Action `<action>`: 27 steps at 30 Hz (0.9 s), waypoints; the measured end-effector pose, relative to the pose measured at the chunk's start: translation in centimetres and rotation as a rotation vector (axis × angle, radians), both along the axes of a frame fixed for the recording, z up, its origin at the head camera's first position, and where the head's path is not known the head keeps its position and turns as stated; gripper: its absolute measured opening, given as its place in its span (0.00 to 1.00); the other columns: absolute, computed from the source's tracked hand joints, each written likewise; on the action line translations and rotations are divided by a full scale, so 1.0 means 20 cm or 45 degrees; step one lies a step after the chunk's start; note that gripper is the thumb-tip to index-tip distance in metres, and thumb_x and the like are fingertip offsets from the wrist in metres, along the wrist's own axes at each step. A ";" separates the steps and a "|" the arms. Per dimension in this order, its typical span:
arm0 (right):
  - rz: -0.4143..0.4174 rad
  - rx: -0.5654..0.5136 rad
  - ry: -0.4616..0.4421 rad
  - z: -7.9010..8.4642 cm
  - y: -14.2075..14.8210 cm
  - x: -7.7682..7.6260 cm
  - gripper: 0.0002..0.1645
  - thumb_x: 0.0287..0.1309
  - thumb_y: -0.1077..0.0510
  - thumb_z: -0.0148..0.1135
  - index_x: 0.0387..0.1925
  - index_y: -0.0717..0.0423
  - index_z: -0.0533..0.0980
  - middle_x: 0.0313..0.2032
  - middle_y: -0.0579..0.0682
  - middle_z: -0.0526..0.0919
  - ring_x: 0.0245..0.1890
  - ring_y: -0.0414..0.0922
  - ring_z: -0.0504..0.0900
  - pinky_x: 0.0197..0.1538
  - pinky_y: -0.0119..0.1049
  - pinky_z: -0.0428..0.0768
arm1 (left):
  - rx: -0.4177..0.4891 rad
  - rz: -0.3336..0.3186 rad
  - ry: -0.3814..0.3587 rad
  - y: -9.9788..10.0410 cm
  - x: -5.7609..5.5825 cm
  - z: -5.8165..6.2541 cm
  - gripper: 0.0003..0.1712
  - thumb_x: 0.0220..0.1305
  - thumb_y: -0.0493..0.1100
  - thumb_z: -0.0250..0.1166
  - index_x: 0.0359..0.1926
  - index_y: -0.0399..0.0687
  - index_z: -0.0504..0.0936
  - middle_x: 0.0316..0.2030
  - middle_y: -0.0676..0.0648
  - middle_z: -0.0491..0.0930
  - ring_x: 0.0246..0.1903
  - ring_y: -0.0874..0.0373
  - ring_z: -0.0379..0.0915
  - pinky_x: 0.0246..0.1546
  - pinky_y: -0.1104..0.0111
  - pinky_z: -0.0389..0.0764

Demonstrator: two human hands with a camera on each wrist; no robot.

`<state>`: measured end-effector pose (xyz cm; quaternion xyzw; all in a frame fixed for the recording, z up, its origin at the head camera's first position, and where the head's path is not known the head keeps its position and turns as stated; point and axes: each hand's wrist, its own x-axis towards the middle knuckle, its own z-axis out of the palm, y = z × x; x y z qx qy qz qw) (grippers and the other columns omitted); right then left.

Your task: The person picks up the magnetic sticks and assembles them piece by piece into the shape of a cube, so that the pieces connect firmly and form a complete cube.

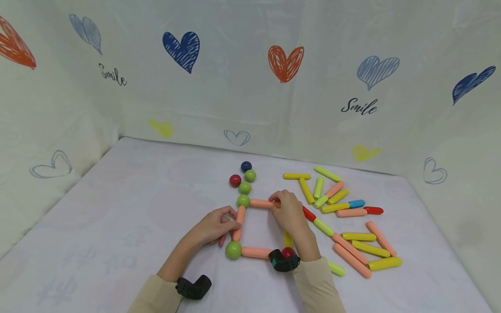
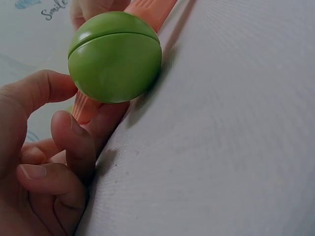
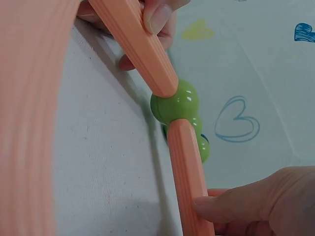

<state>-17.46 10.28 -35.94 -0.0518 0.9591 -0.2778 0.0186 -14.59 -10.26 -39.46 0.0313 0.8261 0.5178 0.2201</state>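
Note:
My left hand (image 1: 219, 225) pinches an orange-pink stick (image 1: 239, 224) that runs between two green balls, one at its far end (image 1: 243, 200) and one at its near end (image 1: 233, 250). A second orange-pink stick (image 1: 258, 203) goes rightward from the far green ball. Thumb and fingers of my right hand (image 1: 289, 213) pinch that stick (image 3: 184, 167) partway along. Another orange-pink stick (image 1: 256, 252) joins the near green ball (image 2: 114, 59) to a red ball (image 1: 288, 252). From the red ball a yellow stick (image 1: 288, 239) rises, partly hidden by my right hand.
Beyond the far green ball are two more green balls (image 1: 245, 188), a red ball (image 1: 235, 180) and a dark blue ball (image 1: 246, 166). Several yellow, lime and orange-pink sticks (image 1: 358, 237) lie to the right. A heart-printed cloth (image 1: 235, 100) hangs behind the table.

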 end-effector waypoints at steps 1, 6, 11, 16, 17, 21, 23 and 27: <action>0.000 0.004 0.001 0.00 0.00 0.00 0.10 0.55 0.63 0.62 0.40 0.55 0.79 0.39 0.52 0.78 0.40 0.48 0.71 0.47 0.44 0.70 | -0.002 -0.002 0.003 0.00 0.00 0.00 0.15 0.59 0.47 0.61 0.44 0.47 0.72 0.12 0.52 0.72 0.07 0.62 0.58 0.10 0.75 0.56; 0.004 -0.003 -0.010 0.01 0.00 0.01 0.10 0.56 0.61 0.62 0.41 0.55 0.79 0.40 0.52 0.78 0.40 0.48 0.71 0.48 0.44 0.71 | -0.023 0.012 -0.004 0.00 0.00 0.01 0.14 0.58 0.47 0.62 0.43 0.47 0.72 0.12 0.52 0.71 0.07 0.62 0.58 0.11 0.75 0.56; 0.005 -0.074 -0.059 0.04 0.01 0.02 0.11 0.58 0.59 0.59 0.43 0.55 0.78 0.43 0.53 0.78 0.41 0.48 0.73 0.48 0.43 0.75 | -0.034 0.030 -0.003 0.00 0.00 0.01 0.15 0.58 0.47 0.62 0.44 0.47 0.72 0.12 0.52 0.70 0.07 0.62 0.58 0.10 0.75 0.56; 0.020 -0.180 -0.040 0.12 0.07 0.05 0.14 0.60 0.56 0.59 0.46 0.55 0.77 0.47 0.53 0.79 0.46 0.50 0.75 0.49 0.45 0.76 | -0.034 0.025 -0.003 0.01 0.01 0.01 0.15 0.59 0.48 0.62 0.44 0.47 0.72 0.12 0.52 0.71 0.07 0.62 0.57 0.10 0.75 0.56; 0.025 -0.189 -0.030 0.14 0.09 0.06 0.14 0.60 0.55 0.59 0.47 0.55 0.77 0.47 0.53 0.79 0.47 0.51 0.76 0.50 0.45 0.76 | -0.037 0.022 -0.002 0.01 0.01 0.01 0.15 0.59 0.48 0.62 0.44 0.47 0.72 0.12 0.52 0.71 0.07 0.62 0.56 0.09 0.75 0.56; 0.052 -0.193 0.004 0.20 0.16 0.10 0.15 0.61 0.54 0.57 0.48 0.54 0.76 0.45 0.52 0.80 0.49 0.49 0.76 0.50 0.47 0.75 | -0.050 0.012 0.001 0.00 0.01 0.01 0.15 0.59 0.48 0.61 0.45 0.48 0.72 0.12 0.52 0.71 0.07 0.63 0.57 0.10 0.75 0.56; 0.063 -0.168 0.005 0.23 0.20 0.13 0.15 0.62 0.54 0.56 0.48 0.53 0.76 0.45 0.51 0.80 0.49 0.49 0.75 0.50 0.48 0.75 | -0.050 0.008 0.005 0.00 0.01 0.01 0.15 0.59 0.47 0.61 0.45 0.47 0.72 0.12 0.52 0.71 0.07 0.63 0.57 0.10 0.75 0.56; 0.050 -0.110 0.010 0.28 0.29 0.18 0.16 0.62 0.54 0.56 0.49 0.54 0.75 0.45 0.52 0.80 0.48 0.49 0.75 0.50 0.49 0.76 | -0.043 0.008 0.004 0.00 0.01 0.01 0.15 0.60 0.47 0.61 0.46 0.47 0.72 0.12 0.53 0.72 0.07 0.63 0.57 0.10 0.75 0.56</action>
